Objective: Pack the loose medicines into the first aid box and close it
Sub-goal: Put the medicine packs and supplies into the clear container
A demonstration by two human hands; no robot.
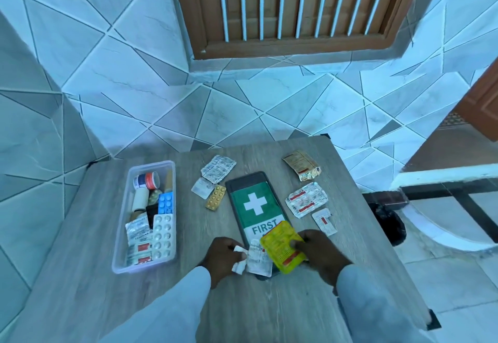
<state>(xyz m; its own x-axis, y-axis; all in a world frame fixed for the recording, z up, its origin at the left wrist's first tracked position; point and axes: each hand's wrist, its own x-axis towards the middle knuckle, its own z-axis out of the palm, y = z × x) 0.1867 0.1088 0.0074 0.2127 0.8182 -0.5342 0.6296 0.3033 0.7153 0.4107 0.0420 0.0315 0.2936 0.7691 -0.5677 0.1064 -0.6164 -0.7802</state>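
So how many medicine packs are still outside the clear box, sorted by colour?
Silver or white: 6, e.g. strip, strip, one in the left hand
Yellow: 1, pack in the right hand
Orange: 1, blister
Tan: 1, sachet
Total: 9
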